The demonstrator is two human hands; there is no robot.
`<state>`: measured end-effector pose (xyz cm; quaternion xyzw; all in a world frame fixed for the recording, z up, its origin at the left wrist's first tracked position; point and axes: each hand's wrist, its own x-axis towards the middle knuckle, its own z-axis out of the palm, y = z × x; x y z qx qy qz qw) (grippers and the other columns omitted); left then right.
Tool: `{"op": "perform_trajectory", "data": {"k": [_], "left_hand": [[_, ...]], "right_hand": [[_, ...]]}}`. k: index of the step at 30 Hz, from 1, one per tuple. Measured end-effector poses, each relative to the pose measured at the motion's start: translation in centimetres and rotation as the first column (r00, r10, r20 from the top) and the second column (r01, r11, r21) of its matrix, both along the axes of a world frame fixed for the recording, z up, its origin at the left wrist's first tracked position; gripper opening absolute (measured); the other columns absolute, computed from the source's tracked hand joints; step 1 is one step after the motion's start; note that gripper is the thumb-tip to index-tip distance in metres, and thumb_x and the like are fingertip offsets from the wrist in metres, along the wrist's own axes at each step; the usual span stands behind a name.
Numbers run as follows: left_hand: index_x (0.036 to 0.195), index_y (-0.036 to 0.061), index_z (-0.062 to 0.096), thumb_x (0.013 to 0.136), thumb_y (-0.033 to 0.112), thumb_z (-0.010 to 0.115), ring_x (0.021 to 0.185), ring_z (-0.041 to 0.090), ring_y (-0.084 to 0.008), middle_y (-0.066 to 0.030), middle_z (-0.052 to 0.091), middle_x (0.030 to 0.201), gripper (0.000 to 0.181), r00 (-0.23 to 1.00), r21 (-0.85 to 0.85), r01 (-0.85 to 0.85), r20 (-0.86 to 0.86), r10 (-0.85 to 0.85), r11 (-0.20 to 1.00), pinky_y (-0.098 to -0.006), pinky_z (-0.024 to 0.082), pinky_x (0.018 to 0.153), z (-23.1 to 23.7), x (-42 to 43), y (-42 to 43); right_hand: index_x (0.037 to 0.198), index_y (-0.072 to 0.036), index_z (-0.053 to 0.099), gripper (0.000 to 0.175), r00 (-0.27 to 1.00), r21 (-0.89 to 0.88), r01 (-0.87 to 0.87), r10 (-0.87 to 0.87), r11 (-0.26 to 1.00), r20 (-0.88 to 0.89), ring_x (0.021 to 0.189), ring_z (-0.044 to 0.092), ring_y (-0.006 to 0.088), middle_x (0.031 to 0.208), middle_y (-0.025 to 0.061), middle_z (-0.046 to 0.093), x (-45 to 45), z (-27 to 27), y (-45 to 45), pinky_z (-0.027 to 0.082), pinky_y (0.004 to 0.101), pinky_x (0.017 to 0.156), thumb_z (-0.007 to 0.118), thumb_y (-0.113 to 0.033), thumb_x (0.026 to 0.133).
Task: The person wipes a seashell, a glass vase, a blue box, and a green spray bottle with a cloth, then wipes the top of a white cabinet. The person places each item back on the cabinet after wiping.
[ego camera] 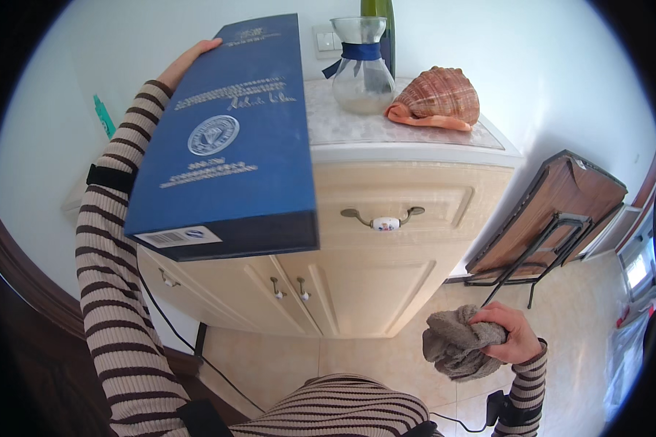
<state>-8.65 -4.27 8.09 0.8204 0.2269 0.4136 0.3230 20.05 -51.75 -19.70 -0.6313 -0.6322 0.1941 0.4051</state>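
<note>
My left hand (199, 50) grips the far left edge of a large blue box (218, 136), its fingers mostly hidden behind it. The box is tilted over the left part of the cabinet top, its near end jutting out past the front edge. It bears silver writing, a round emblem and a white barcode label (177, 236). Bunched in my right hand (511, 334) is a grey-brown towel cloth (462, 344), held low over the floor at the right, apart from the cabinet.
On the cream cabinet (372, 278) stand a glass vase (363, 82) with a blue ribbon, a green bottle (380, 10) and a large seashell (440, 101). A folded table (552, 213) leans on the wall at the right. A black cable (227, 379) runs past my left side.
</note>
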Motion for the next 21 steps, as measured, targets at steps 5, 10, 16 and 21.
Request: {"op": "perform_trajectory", "data": {"k": [5,10,16,21], "left_hand": [[0.112,0.0016,0.056,0.079,0.057,0.054,0.076,0.06,-0.0187,-0.0143,0.06,0.093,0.064,0.991,-0.13,-0.018,-0.131,0.001,0.991,-0.0274,0.05,0.061,0.0,2.8,-0.2],[0.113,0.0038,0.055,0.081,0.058,0.051,0.084,0.058,-0.019,-0.0134,0.059,0.1,0.063,0.965,-0.072,-0.011,-0.261,-0.008,0.997,-0.0296,0.049,0.072,1.5,6.0,-0.6],[0.122,-0.0001,0.048,0.083,0.058,0.047,0.088,0.061,-0.0246,-0.0217,0.057,0.108,0.07,0.902,-0.101,-0.031,-0.431,-0.016,0.994,-0.0328,0.052,0.066,1.3,11.3,-2.9],[0.123,0.0,0.048,0.085,0.055,0.046,0.093,0.061,-0.0268,-0.0229,0.057,0.108,0.067,0.878,-0.163,-0.098,-0.478,0.008,0.982,-0.0357,0.052,0.071,1.6,14.6,-4.8]], "right_hand": [[0.103,-0.004,0.061,0.047,1.0,0.011,-0.011,0.011,1.0,-0.004,0.088,0.058,0.0256,0.094,0.0111,0.057,-0.3,0.9,0.5,0.045,0.0309,0.081,0.066,-0.006,0.057],[0.104,-0.004,0.062,0.047,1.0,0.009,0.018,-0.018,1.0,-0.02,0.089,0.058,0.0256,0.094,0.0112,0.057,-0.9,1.5,0.4,0.045,0.0309,0.081,0.066,-0.006,0.057],[0.105,-0.005,0.062,0.048,0.999,0.032,0.021,-0.02,0.999,-0.03,0.09,0.058,0.0257,0.094,0.0113,0.058,-0.8,1.5,0.5,0.045,0.0313,0.082,0.067,-0.006,0.057],[0.105,-0.004,0.062,0.048,0.998,-0.003,0.031,-0.031,1.0,-0.05,0.09,0.058,0.0262,0.095,0.0117,0.058,-0.9,1.6,0.7,0.045,0.0314,0.082,0.068,-0.007,0.057]]}}
